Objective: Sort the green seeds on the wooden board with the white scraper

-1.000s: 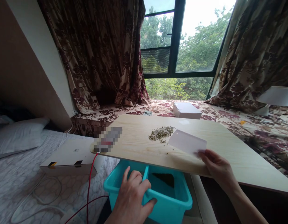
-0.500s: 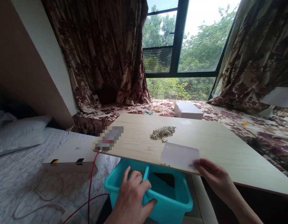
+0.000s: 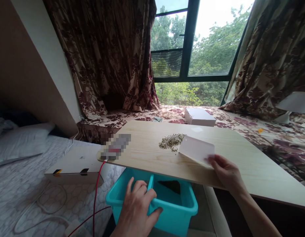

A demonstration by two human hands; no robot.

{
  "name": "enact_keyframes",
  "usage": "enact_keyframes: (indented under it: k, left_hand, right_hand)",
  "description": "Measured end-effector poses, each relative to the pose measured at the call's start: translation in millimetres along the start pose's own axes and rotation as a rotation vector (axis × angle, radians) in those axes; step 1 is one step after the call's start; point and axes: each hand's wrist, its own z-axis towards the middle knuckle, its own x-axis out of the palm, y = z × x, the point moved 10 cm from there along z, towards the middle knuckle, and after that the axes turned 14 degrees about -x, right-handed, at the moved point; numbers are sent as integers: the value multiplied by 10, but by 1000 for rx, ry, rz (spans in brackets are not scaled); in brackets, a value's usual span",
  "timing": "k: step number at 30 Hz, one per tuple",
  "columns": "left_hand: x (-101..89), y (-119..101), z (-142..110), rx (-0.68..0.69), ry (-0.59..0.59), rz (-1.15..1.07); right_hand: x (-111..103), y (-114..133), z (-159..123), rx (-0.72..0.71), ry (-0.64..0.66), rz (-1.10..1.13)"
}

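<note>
My right hand (image 3: 225, 172) pinches a white plastic scraper card (image 3: 197, 149), whose far edge sits just right of a small heap of greenish seeds (image 3: 171, 141) on the light wooden tabletop (image 3: 241, 158). My left hand (image 3: 137, 207) grips the rim and middle divider of a teal plastic bin (image 3: 177, 210) held under the table's near edge. The bin's right compartment looks dark inside.
A blurred-out object (image 3: 115, 146) lies at the table's left corner, with a red cable (image 3: 95, 194) hanging down. A white box (image 3: 75, 163) rests on the bed at left. Another white box (image 3: 199, 117) and a lamp (image 3: 293, 105) sit on the floral window seat.
The scraper card moved from the table's near edge back up beside the seed heap. The teal bin shifted slightly left under the table.
</note>
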Motion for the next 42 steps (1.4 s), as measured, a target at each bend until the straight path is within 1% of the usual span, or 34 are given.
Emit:
enact_keyframes:
  k: [3, 10, 14, 17, 19, 20, 21, 25, 28, 33, 39, 42]
  left_hand:
    - [5, 2, -5, 3, 2, -6]
    - [-7, -5, 1, 6, 9, 1]
    - [-61, -31, 3, -5, -17, -13]
    - [-105, -58, -2, -17, -36, -23]
    - [-128, -68, -7, -25, -44, -36]
    - [-139, -66, -9, -32, -49, -42]
    - [-143, -69, -13, -33, -52, -45]
    - [-99, -107, -38, 4, -28, -39]
    - [-51, -104, -47, 4, -7, -47]
    - [-4, -96, -64, 43, 0, -29]
    - [33, -128, -110, 73, 20, 24]
    - [-1, -146, -135, 48, -27, 51]
  right_hand:
    - [27, 25, -5, -8, 24, -14]
    - [129, 110, 23, -22, 64, 40]
    - [206, 156, -51, -21, 93, 76]
    - [299, 205, -180, -15, 194, 161]
    - [326, 220, -254, 14, 250, 230]
    - [308, 217, -267, 31, 248, 251]
    - [262, 207, -257, 43, 218, 258]
    - [4, 133, -79, 28, -21, 172]
    - [0, 70, 49, 13, -110, 133]
    - [165, 34, 104, 4, -91, 120]
    - [210, 16, 70, -3, -54, 142]
    - [216, 8, 64, -24, -49, 143]
